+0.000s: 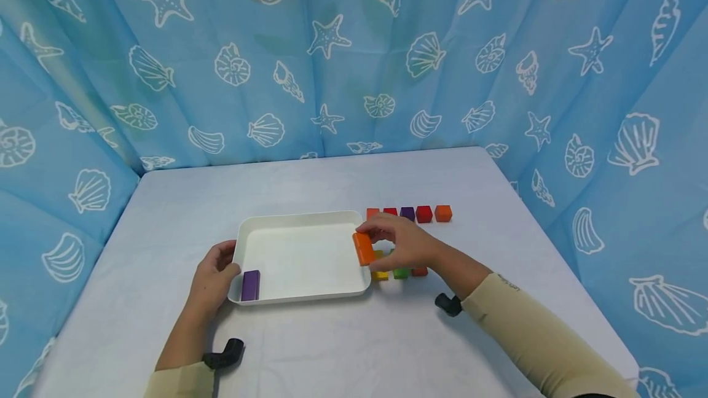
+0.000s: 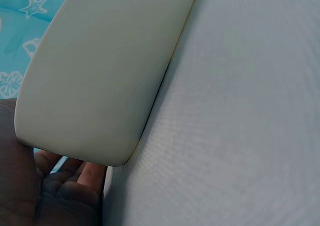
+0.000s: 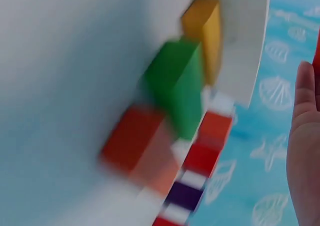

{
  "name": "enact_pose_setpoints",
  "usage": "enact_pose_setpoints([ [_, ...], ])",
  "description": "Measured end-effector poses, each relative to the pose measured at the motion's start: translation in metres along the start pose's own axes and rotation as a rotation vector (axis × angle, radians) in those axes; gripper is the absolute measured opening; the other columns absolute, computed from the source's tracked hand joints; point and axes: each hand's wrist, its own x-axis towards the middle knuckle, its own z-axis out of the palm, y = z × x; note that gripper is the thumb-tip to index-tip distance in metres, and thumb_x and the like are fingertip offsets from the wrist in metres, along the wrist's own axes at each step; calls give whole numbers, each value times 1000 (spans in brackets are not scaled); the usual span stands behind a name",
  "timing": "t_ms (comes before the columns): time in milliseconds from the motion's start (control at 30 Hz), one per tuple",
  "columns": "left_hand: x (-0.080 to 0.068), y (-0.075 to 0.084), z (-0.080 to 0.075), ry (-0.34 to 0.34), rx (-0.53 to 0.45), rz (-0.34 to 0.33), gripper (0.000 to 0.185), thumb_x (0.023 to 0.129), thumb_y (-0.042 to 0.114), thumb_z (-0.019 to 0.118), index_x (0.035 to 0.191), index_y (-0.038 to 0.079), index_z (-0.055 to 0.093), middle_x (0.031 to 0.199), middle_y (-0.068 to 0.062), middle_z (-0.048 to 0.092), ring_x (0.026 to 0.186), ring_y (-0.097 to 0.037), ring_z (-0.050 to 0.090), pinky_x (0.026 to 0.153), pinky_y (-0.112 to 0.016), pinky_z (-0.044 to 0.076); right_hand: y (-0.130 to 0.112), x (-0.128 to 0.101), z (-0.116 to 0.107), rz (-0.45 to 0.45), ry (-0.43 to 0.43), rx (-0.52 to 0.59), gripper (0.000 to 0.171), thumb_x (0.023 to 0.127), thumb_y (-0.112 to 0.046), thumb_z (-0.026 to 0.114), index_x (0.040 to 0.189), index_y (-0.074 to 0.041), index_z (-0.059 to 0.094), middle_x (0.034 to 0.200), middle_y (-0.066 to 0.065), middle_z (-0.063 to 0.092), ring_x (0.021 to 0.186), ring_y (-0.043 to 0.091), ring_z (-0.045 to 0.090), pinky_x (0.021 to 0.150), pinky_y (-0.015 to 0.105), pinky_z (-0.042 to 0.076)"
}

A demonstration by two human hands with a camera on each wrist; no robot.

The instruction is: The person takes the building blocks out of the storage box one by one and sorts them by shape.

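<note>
My right hand (image 1: 408,243) pinches an orange block (image 1: 363,249) between thumb and fingers, above the right rim of a white tray (image 1: 304,253). In the right wrist view only part of that hand (image 3: 306,141) and a sliver of the block show at the edge. On the tray's left end my left hand (image 1: 207,281) grips the rim, thumb on top. The left wrist view has its curled fingers (image 2: 90,177) against the tray wall (image 2: 100,85). A purple block (image 1: 251,285) lies inside the tray's near left corner.
Right of the tray, a back row of small cubes (image 1: 424,214) in red, orange and purple stands on the white tablecloth (image 1: 332,355). Nearer are a yellow block (image 3: 204,28), a green block (image 3: 177,80) and a red one (image 3: 137,141), partly behind my right hand.
</note>
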Motion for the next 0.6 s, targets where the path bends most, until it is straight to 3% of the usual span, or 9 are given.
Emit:
enact_pose_setpoints([
  [100,0,1,-1,-4,-6,-2,60,98,1,51,158,0,42,157,-23,47,149,-41,42,123,-57,33,9,-22,-13,36,46,-3,70,75,-9,94,139,-5,65,133,4,64,118,27,65,99,58,58],
  [367,-1,1,1,-9,3,17,60,99,1,50,158,-1,41,157,-24,47,150,-42,40,123,-57,33,43,-76,-38,105,147,-44,69,74,-9,94,137,-5,66,129,5,65,114,26,64,105,53,55],
  [600,-2,3,2,8,18,-5,61,98,2,51,158,1,41,159,-22,46,151,-41,39,123,-58,32,68,-100,-59,281,185,-180,68,74,-16,95,135,-8,65,126,5,64,113,26,61,105,48,55],
])
